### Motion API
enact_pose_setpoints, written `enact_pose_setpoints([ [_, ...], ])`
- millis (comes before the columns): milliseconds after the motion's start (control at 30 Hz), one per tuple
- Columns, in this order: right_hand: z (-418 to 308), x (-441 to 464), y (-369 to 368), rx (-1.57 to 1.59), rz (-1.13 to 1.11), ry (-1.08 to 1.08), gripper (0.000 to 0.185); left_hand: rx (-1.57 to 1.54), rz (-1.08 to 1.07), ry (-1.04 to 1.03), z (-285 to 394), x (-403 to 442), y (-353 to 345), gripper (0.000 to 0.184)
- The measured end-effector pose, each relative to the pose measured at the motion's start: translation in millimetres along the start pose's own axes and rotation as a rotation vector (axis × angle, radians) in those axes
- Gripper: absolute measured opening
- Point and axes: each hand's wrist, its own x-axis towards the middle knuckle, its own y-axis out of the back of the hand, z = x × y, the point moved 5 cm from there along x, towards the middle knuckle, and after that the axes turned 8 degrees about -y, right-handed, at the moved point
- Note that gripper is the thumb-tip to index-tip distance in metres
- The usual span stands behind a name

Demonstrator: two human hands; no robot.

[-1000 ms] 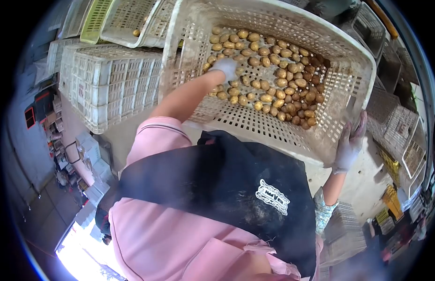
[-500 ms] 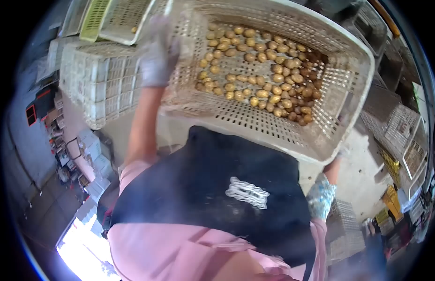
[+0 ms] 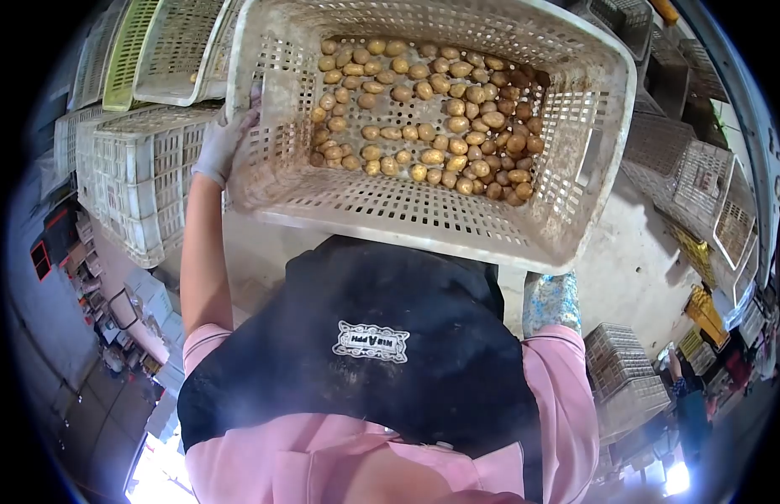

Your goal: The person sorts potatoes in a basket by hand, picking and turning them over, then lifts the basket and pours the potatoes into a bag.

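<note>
A large, dirty white plastic crate point(image 3: 407, 231) with slotted walls is tilted in front of my body, its inside facing me. Many small yellow-brown potatoes point(image 3: 432, 134) lie on its bottom, heaped more thickly towards the right end. My left hand point(image 3: 220, 144), in a pale glove, is closed on the crate's left end at the rim. My right arm, in a patterned sleeve cover point(image 3: 551, 301), reaches up behind the crate's lower right corner. The crate hides my right hand and its fingers.
Stacked white crates point(image 3: 146, 181) stand close by on the left, below a row of tilted crates with a green one point(image 3: 138, 59). More crates point(image 3: 684, 172) line the right side. A crate stack point(image 3: 625, 370) and another person point(image 3: 691, 403) are at the lower right.
The crate with the potatoes has shifted left in view. My left hand, blurred before, now shows at the crate's left rim. My right wrist has gone out of sight behind the crate.
</note>
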Motion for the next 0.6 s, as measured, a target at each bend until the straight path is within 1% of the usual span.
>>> enact_pose_setpoints([
  [33,1,-1,-2,0.011,-0.002,-0.003,0.045,0.070,0.022,0.100,8,1,-2,0.048],
  [67,3,0,-4,0.027,-0.003,-0.004,0.045,0.487,0.192,-0.089,34,-7,0,0.052],
  [133,9,1,-6,0.060,0.001,-0.010,0.045,0.868,0.331,-0.770,119,-30,-27,0.048],
  [200,13,3,-1,0.098,0.007,-0.017,0.045,0.474,-0.169,-0.925,139,-33,-96,0.044],
  [233,17,1,0,0.116,0.012,-0.026,0.045,0.426,-0.510,-0.895,147,-43,-138,0.044],
  [267,21,4,3,0.152,0.008,-0.038,0.045,0.646,-0.822,-0.657,159,-49,-190,0.043],
  [300,24,5,9,0.191,0.007,-0.058,0.045,0.684,-0.985,-0.737,149,-54,-237,0.045],
  [333,28,6,16,0.241,0.006,-0.088,0.045,0.814,-0.985,-1.017,119,-49,-291,0.046],
  [367,33,6,25,0.302,0.007,-0.132,0.045,0.826,-1.118,-0.937,120,-52,-320,0.044],
  [433,42,14,43,0.428,0.013,-0.229,0.045,0.869,-1.119,-1.057,71,-42,-384,0.036],
  [500,39,27,64,0.447,0.040,-0.237,0.045,1.000,-1.088,-1.042,73,-45,-399,0.035],
  [533,33,26,68,0.428,0.067,-0.215,0.045,1.071,-1.073,-1.035,71,-48,-402,0.035],
  [567,24,19,73,0.269,0.109,-0.096,0.044,1.038,-1.027,-1.032,66,-45,-407,0.029],
  [600,11,9,74,0.109,0.168,0.017,0.043,1.032,-1.028,-1.026,66,-42,-408,0.028],
])
